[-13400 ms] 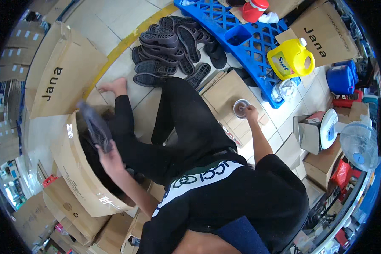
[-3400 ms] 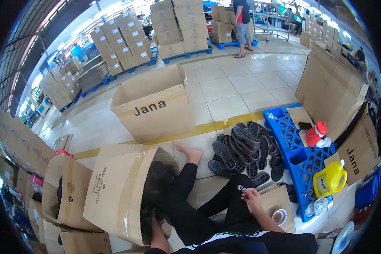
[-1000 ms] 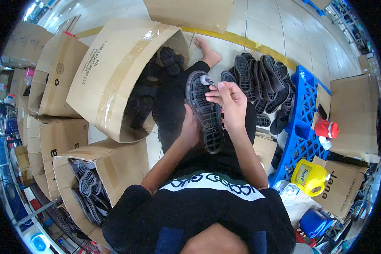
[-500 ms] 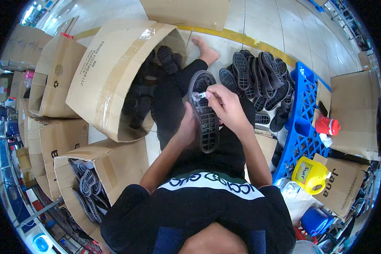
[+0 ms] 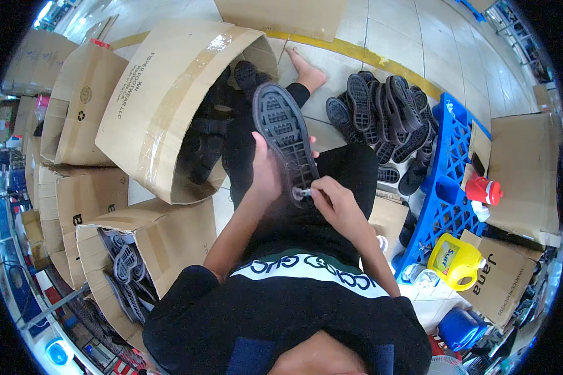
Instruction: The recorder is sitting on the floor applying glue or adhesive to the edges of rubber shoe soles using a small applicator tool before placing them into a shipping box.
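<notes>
The sole (image 5: 276,115) is held over the person's lap, its broad end up and leaning to the left, its narrower end down by the right hand (image 5: 335,199). It is dark grey, nearly black, long and round at both ends, drawn in slightly along the middle. A smooth raised rim runs around it. Inside lies a grid of sunken cells, with rows of small raised blocks in the broad end. A few fine pale marks show in the lower half; the narrow end is slightly blurred.

The left hand (image 5: 266,170) has its fingers closed around the sole from beneath, thumb at the left edge, fingertips showing past the right edge. The right hand's fingers are pinched shut on a small swab (image 5: 300,193), its whitish tip at the sole's narrow end; whether it presses there, I cannot tell.

To the left, a big box (image 5: 162,106) lies on its side with dark soles in its mouth. To the right, a heap of similar soles (image 5: 388,112) lies on the floor beside a blue pallet (image 5: 441,156).
</notes>
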### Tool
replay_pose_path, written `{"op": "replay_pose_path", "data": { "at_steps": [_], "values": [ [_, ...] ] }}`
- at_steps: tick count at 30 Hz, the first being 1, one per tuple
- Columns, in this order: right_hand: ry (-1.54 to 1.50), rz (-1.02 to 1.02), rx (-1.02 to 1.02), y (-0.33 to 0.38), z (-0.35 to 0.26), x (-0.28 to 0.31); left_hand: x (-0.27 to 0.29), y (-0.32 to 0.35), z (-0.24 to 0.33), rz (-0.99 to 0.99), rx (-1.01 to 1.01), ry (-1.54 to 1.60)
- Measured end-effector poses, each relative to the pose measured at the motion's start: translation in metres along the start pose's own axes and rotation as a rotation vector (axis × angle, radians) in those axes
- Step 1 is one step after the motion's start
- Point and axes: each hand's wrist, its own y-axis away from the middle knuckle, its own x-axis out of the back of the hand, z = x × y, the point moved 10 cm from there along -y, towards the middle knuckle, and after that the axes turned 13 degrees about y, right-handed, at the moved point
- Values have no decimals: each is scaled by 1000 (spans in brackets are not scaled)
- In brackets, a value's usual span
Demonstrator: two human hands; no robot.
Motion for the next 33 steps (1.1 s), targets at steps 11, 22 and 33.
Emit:
{"op": "replay_pose_path", "data": {
  "at_steps": [11, 22, 33],
  "values": [
    [-20, 253, 45, -47, -4, 69, -5, -1, -3, -26, 35, 9],
    [-703, 461, -214, -39, 111, 48, 54, 26, -40, 39, 302, -7],
    [147, 767, -1069, 333, 285, 50, 114, 16, -44, 192, 335, 121]
  ]
}}
